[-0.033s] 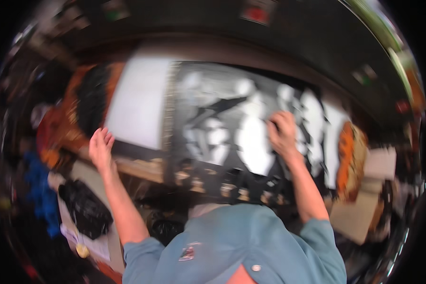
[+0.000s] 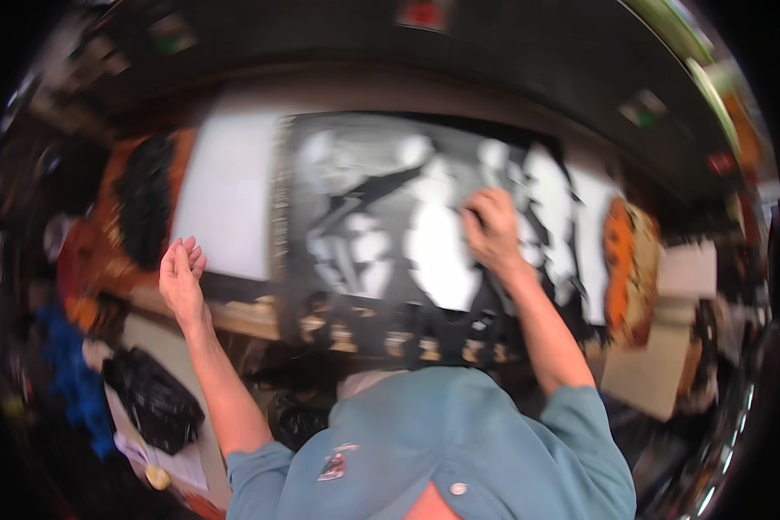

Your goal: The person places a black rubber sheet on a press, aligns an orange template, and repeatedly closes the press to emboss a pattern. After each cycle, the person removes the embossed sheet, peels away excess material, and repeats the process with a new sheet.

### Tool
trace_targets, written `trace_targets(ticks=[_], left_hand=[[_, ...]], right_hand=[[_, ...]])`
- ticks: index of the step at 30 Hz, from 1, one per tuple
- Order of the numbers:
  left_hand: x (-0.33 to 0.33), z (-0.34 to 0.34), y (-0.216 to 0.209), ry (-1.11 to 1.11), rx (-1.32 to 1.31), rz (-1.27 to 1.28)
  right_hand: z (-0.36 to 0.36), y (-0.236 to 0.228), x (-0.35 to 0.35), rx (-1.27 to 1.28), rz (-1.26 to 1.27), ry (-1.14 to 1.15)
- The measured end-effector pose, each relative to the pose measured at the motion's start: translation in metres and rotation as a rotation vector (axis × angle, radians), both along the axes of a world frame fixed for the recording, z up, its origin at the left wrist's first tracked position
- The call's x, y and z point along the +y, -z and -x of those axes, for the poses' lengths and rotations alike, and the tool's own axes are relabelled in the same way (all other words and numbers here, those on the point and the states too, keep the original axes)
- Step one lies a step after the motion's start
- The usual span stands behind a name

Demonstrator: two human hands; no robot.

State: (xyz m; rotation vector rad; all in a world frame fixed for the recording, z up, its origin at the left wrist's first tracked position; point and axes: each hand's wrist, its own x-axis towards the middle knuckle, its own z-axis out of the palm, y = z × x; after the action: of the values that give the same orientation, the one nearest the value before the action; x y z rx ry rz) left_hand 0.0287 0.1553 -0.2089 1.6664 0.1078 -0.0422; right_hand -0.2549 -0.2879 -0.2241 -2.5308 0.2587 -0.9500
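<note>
A large black sheet with many rounded cut-outs lies across the bench in front of me, white showing through the holes. My right hand is over its right half, beside the biggest white oval, with fingers curled in and fingertips down toward the sheet. Whatever may be pinched there is hidden and blurred. My left hand is raised at the lower left corner of a plain white sheet, fingers loosely bent and slightly apart, nothing visible in them. The black sheet's lower edge forms dark strips over the bench front.
Left of the white sheet, a crinkled black piece rests on an orange-brown surface. A black plastic bag sits at lower left near a blue heap. An orange and tan piece lies at right, above tan cardboard.
The bench and everything on it have shifted left in the picture. My right hand keeps its place over the black sheet, while my left hand overlaps the white sheet's corner slightly more.
</note>
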Motion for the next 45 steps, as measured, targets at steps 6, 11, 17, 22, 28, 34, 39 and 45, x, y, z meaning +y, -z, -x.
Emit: trace_targets(ticks=[6,11,17,22,28,34,39,45], left_hand=[[-0.166,0.104,0.009,0.541,-0.529,-0.720],[-0.178,0.111,0.024,0.434,-0.706,-0.863],[-0.177,0.095,0.041,0.294,-0.766,-0.875],[-0.175,0.090,0.034,0.323,-0.721,-0.939],[-0.161,0.082,0.015,0.207,-0.438,-0.981],[-0.132,0.090,0.012,0.243,-0.344,-0.955],[-0.108,0.115,-0.006,0.400,-0.115,-0.812],[-0.081,0.184,-0.048,0.712,0.195,-0.670]], right_hand=[[0.048,-0.035,-0.008,0.276,-0.417,-0.008],[0.185,-0.053,-0.072,0.151,0.057,0.515],[0.288,-0.025,-0.126,0.487,-0.190,0.882],[0.293,-0.017,-0.127,0.457,-0.143,0.856],[0.263,-0.019,-0.042,0.273,-0.051,0.470],[0.271,-0.020,0.028,0.229,-0.108,0.336],[0.303,-0.031,0.045,0.171,-0.108,0.207],[0.387,-0.041,0.048,0.459,-0.699,0.071]])
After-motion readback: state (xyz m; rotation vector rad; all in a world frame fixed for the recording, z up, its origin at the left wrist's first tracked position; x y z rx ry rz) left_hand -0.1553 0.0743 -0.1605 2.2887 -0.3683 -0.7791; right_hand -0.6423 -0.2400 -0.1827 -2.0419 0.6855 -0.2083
